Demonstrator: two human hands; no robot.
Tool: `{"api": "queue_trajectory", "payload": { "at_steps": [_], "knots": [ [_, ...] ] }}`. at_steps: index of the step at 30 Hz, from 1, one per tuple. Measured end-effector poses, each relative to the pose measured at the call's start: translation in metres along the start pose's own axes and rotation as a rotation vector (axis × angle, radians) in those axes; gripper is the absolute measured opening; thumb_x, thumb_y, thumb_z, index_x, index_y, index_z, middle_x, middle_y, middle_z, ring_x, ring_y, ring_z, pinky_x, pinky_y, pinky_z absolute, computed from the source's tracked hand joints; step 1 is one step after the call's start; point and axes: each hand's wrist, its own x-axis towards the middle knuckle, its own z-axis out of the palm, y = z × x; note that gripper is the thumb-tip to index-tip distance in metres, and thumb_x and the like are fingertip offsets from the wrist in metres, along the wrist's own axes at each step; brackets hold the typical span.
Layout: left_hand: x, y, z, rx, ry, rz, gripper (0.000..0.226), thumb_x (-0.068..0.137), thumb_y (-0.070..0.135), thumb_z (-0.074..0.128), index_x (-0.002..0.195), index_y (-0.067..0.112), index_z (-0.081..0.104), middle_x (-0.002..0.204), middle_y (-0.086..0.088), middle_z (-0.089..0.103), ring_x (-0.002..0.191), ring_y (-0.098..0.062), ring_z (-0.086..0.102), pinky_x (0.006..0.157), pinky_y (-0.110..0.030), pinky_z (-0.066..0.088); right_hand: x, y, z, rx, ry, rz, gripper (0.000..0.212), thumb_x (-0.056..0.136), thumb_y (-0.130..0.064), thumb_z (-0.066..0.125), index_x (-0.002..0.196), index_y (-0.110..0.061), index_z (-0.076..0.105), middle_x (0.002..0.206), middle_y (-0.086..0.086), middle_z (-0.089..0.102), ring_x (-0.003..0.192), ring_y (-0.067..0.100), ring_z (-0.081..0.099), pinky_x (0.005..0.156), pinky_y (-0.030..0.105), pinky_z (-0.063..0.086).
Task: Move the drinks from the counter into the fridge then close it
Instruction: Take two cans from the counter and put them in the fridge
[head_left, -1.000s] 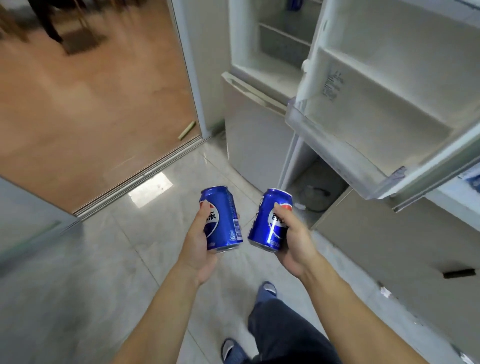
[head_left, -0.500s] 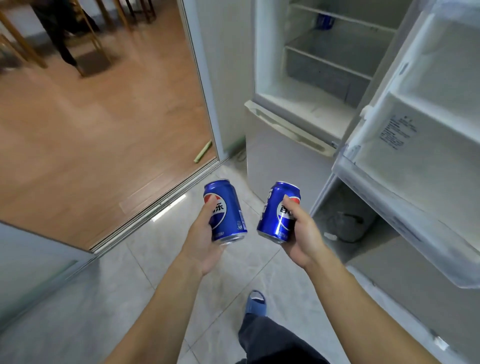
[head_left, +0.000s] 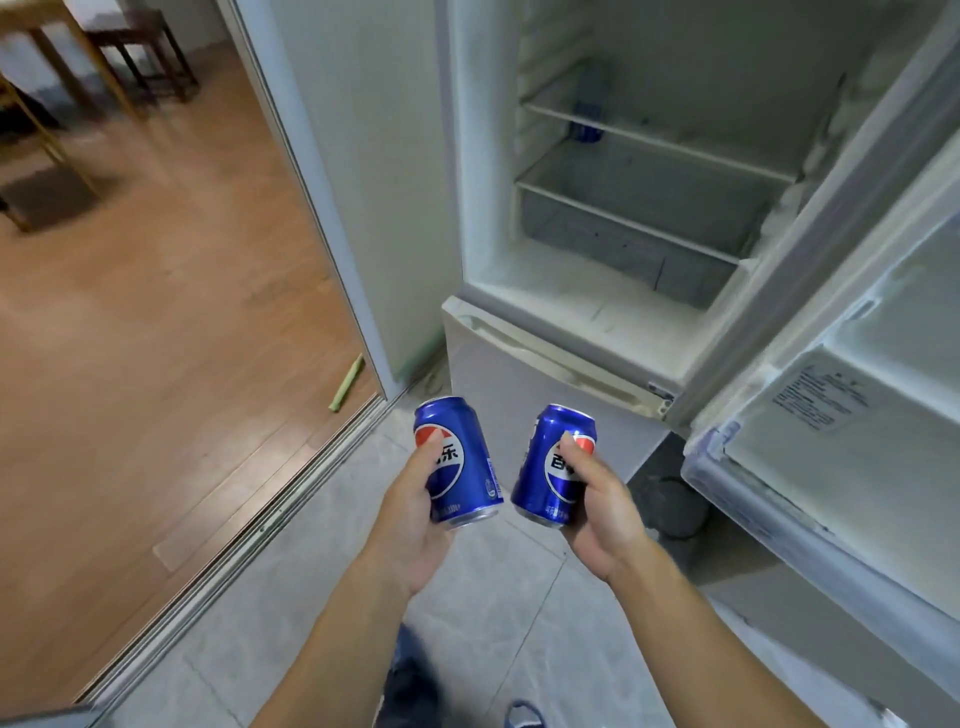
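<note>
My left hand (head_left: 410, 525) grips a blue Pepsi can (head_left: 462, 467), held upright and tilted a little left. My right hand (head_left: 602, 514) grips a second blue Pepsi can (head_left: 545, 457), tilted a little right. Both cans are at waist height in front of the fridge (head_left: 597, 306), below its open upper compartment. Inside, a blue can (head_left: 587, 127) stands at the back on a wire shelf (head_left: 654, 140). A clear drawer (head_left: 623, 228) sits below that shelf. The fridge's open door (head_left: 841, 415) swings out on the right, its inner shelves facing me.
The lower fridge door (head_left: 519, 374) is closed, right behind the cans. A sliding-door track (head_left: 249, 535) runs diagonally on the left, with wooden floor (head_left: 156, 338) beyond it and chair legs (head_left: 135, 57) far off. A green stick (head_left: 345, 382) lies near the threshold. Grey tile is underfoot.
My view has risen and drawn closer to the fridge, so its upper compartment and the can inside now show more fully. Both hands still hold their cans, slightly nearer the fridge.
</note>
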Motion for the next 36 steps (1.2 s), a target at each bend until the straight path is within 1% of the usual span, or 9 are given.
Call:
{"api": "queue_trajectory", "payload": {
  "at_steps": [6, 11, 16, 20, 23, 25, 29, 33, 36],
  "knots": [
    [0.073, 0.078, 0.006, 0.086, -0.167, -0.021, 0.057, 0.082, 0.041, 0.067, 0.13, 0.013, 0.061, 0.112, -0.009, 0.072, 0.095, -0.02, 0.071, 0.073, -0.037, 0.057, 0.047, -0.025, 0.05, 0.016, 0.121, -0.112, 0.057, 0.07, -0.026, 0.078, 0.122, -0.008, 0.063, 0.102, 0.009, 0.072, 0.092, 0.026, 0.068, 0.089, 0.047, 0.056],
    [0.124, 0.137, 0.016, 0.168, -0.267, -0.026, 0.046, 0.09, 0.038, 0.061, 0.13, 0.014, 0.061, 0.11, -0.009, 0.072, 0.093, -0.021, 0.07, 0.073, -0.036, 0.057, 0.081, -0.045, 0.088, 0.017, 0.198, -0.204, 0.06, 0.061, -0.023, 0.083, 0.118, -0.014, 0.065, 0.101, 0.007, 0.074, 0.093, 0.026, 0.068, 0.083, 0.043, 0.057],
    [0.168, 0.158, 0.033, 0.228, -0.29, -0.058, 0.054, 0.079, 0.041, 0.067, 0.125, 0.015, 0.064, 0.108, -0.01, 0.073, 0.091, -0.02, 0.071, 0.069, -0.035, 0.059, 0.112, -0.065, 0.094, -0.005, 0.303, -0.25, 0.057, 0.062, -0.027, 0.084, 0.114, -0.013, 0.066, 0.099, 0.007, 0.075, 0.089, 0.024, 0.069, 0.081, 0.042, 0.057],
    [0.204, 0.159, 0.05, 0.308, -0.293, -0.025, 0.051, 0.086, 0.036, 0.068, 0.13, 0.012, 0.058, 0.107, -0.009, 0.071, 0.089, -0.021, 0.071, 0.072, -0.038, 0.058, 0.146, -0.095, 0.089, -0.082, 0.356, -0.323, 0.042, 0.072, -0.02, 0.085, 0.11, -0.018, 0.068, 0.1, 0.006, 0.073, 0.087, 0.022, 0.068, 0.076, 0.039, 0.056],
    [0.224, 0.165, 0.066, 0.362, -0.274, 0.042, 0.066, 0.068, 0.04, 0.08, 0.122, 0.008, 0.061, 0.106, -0.01, 0.072, 0.095, -0.025, 0.068, 0.087, -0.046, 0.056, 0.176, -0.124, 0.092, -0.195, 0.384, -0.446, 0.055, 0.068, -0.017, 0.088, 0.116, -0.025, 0.064, 0.102, 0.001, 0.073, 0.087, 0.017, 0.069, 0.069, 0.033, 0.057],
    [0.238, 0.172, 0.076, 0.405, -0.272, 0.085, 0.055, 0.066, 0.034, 0.084, 0.113, 0.012, 0.067, 0.103, -0.007, 0.075, 0.096, -0.024, 0.068, 0.094, -0.048, 0.053, 0.197, -0.146, 0.099, -0.275, 0.419, -0.537, 0.063, 0.058, -0.026, 0.089, 0.116, -0.03, 0.062, 0.098, -0.006, 0.073, 0.083, 0.01, 0.07, 0.065, 0.027, 0.057],
    [0.264, 0.187, 0.098, 0.483, -0.272, 0.18, 0.064, 0.056, 0.031, 0.094, 0.113, 0.023, 0.067, 0.104, -0.001, 0.076, 0.094, -0.018, 0.073, 0.077, -0.032, 0.058, 0.247, -0.188, 0.106, -0.373, 0.428, -0.635, 0.067, 0.052, -0.031, 0.089, 0.114, -0.029, 0.062, 0.097, -0.005, 0.072, 0.076, 0.005, 0.069, 0.053, 0.017, 0.052],
    [0.28, 0.193, 0.111, 0.485, -0.266, 0.226, 0.07, 0.053, 0.033, 0.091, 0.117, 0.023, 0.066, 0.106, -0.002, 0.075, 0.093, -0.015, 0.073, 0.074, -0.024, 0.056, 0.292, -0.22, 0.103, -0.549, 0.494, -0.706, 0.069, 0.057, -0.036, 0.09, 0.117, -0.036, 0.057, 0.108, -0.015, 0.067, 0.095, 0.005, 0.065, 0.066, 0.015, 0.051],
    [0.293, 0.197, 0.118, 0.504, -0.27, 0.223, 0.076, 0.051, 0.034, 0.092, 0.121, 0.022, 0.064, 0.109, -0.002, 0.075, 0.098, -0.017, 0.072, 0.079, -0.028, 0.054, 0.321, -0.237, 0.101, -0.657, 0.537, -0.705, 0.07, 0.057, -0.039, 0.089, 0.117, -0.04, 0.054, 0.116, -0.013, 0.065, 0.106, 0.014, 0.063, 0.089, 0.034, 0.053]
  ]
}}
